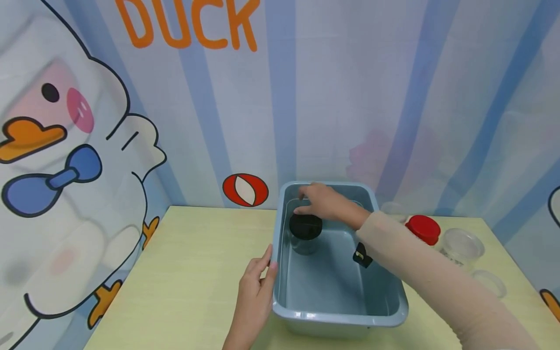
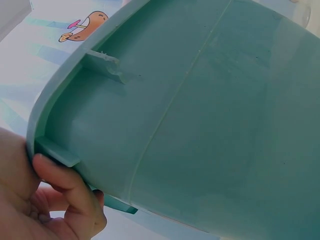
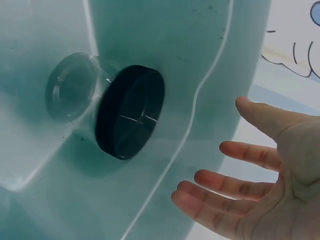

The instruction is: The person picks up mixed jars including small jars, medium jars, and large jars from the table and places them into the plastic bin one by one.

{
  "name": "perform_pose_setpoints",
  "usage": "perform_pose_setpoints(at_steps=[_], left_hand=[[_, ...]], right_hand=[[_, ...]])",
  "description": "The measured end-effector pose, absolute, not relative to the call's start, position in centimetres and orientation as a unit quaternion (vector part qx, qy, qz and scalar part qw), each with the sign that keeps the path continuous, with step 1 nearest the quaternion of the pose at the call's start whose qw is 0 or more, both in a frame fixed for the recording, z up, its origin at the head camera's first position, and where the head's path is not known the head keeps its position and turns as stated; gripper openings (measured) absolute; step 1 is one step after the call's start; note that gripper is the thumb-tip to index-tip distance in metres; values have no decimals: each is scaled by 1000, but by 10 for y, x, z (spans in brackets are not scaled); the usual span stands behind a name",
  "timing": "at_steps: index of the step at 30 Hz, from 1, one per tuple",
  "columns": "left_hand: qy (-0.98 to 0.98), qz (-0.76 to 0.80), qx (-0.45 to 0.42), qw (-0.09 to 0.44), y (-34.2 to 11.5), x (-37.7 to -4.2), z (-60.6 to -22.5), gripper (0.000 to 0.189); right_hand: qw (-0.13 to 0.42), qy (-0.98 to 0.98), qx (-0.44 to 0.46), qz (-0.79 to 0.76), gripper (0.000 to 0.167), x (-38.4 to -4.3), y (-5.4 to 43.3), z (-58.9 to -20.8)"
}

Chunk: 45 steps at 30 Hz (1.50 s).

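Observation:
A blue-grey plastic basin (image 1: 341, 318) stands on the table, and my left hand (image 1: 255, 291) grips its left rim. In the left wrist view the fingers (image 2: 75, 195) are curled under the rim, with the basin's outer wall (image 2: 200, 125) filling most of that view. A clear jar with a black lid (image 1: 305, 226) stands upright inside, near the basin's far left corner. My right hand (image 1: 325, 201) is above the jar, holding nothing. In the right wrist view its fingers (image 3: 225, 185) are spread and relaxed, apart from the jar's black lid (image 3: 131, 112).
Right of the basin, partly behind the right sleeve (image 1: 437, 277), are a red-lidded container (image 1: 423, 229), a clear jar (image 1: 463, 245) and a transparent round lid (image 1: 489, 283). A printed cloth backdrop (image 1: 323, 97) hangs behind the pale yellow table (image 1: 188, 272).

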State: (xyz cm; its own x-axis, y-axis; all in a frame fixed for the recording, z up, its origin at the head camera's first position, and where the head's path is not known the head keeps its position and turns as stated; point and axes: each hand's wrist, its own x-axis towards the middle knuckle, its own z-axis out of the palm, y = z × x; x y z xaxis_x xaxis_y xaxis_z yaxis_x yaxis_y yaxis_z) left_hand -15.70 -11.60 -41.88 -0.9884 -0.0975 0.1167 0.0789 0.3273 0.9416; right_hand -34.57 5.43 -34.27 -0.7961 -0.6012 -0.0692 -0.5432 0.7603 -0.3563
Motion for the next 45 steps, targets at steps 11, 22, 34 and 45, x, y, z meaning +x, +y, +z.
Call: perform_pose_setpoints(at_steps=[11,22,34,45], left_hand=[[-812,-579,8,76,-116,-157,-419,53],[-809,-583,8,76,-115,-157,-419,50],[-811,-580,7,72,-115,-157,-419,50],[-807,-585,-6,83,-116,-156,-420,52]], right_hand=[[97,930,-308,-177,42,-347,66,-324],[68,927,-320,-181,36,-349,79,-315],[51,928,-315,-195,34,-351,98,-311],[30,929,-318,-186,29,-348,119,-298]])
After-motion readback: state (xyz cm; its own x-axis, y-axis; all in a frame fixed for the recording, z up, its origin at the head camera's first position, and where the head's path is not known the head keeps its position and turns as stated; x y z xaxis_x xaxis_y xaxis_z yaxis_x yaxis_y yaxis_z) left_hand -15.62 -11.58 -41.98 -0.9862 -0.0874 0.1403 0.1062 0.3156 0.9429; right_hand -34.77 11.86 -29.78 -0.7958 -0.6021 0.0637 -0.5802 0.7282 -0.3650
